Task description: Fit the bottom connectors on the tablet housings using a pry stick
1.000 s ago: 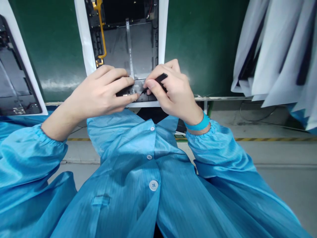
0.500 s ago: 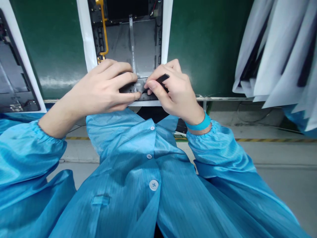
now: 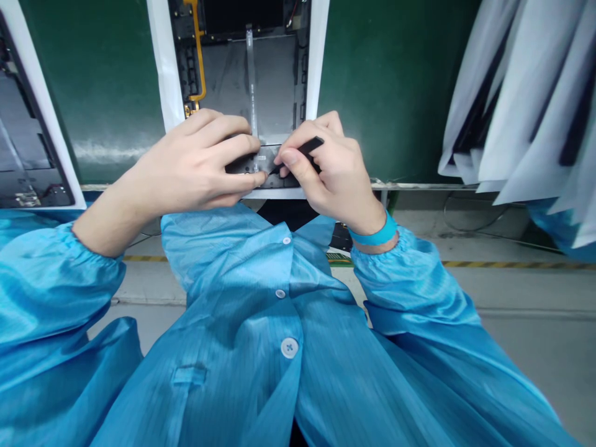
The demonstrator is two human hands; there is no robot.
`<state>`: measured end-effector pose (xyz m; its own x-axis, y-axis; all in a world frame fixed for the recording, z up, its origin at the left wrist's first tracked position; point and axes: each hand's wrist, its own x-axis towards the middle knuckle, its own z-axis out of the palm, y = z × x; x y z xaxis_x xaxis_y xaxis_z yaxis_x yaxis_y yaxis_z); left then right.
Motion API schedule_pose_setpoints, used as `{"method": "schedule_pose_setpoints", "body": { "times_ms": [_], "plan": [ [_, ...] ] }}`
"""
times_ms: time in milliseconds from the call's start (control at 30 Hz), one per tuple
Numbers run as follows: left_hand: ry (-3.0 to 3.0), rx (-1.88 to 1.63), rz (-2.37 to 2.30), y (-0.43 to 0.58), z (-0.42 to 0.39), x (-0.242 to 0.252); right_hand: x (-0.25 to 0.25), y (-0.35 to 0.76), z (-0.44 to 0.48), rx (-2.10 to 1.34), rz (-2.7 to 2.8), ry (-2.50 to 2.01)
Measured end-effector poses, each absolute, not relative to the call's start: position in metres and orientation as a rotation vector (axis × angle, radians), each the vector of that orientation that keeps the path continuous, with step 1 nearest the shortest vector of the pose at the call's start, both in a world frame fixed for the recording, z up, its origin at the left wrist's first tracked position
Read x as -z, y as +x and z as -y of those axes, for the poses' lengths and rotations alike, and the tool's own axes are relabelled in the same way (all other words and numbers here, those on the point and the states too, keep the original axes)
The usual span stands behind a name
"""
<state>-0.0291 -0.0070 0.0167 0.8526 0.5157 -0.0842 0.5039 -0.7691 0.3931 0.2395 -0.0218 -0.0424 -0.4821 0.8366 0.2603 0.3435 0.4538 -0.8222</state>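
Observation:
An opened tablet (image 3: 272, 81) with a white frame lies on the green bench, its dark inner panel, a yellow flex cable (image 3: 199, 56) and a thin grey ribbon strip (image 3: 252, 81) showing. My left hand (image 3: 195, 164) rests on its near edge, fingers curled and pressing down on the black part beside the ribbon's end. My right hand (image 3: 326, 167) pinches a slim black tool (image 3: 300, 152), its tip set against the same near edge, close to my left fingertips. What lies under the fingers is hidden.
A second opened device (image 3: 28, 136) in a white frame lies at the far left. Pale sleeves with dark devices (image 3: 526, 99) hang at the right. The green bench (image 3: 386, 81) ends at a metal edge, with grey floor and a yellow stripe below. My blue smock fills the foreground.
The view has shifted slightly, so the tablet sits a little further right. Both hands keep their hold at the near edge with only tiny movement.

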Motion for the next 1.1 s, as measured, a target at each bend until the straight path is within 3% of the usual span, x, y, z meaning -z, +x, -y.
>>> {"method": "schedule_pose_setpoints", "body": {
  "times_ms": [1100],
  "plan": [
    [3.082, -0.183, -0.565, -0.041, 0.010, 0.001, 0.044, 0.239, 0.022, -0.858, 2.083, -0.919]
  ]
}}
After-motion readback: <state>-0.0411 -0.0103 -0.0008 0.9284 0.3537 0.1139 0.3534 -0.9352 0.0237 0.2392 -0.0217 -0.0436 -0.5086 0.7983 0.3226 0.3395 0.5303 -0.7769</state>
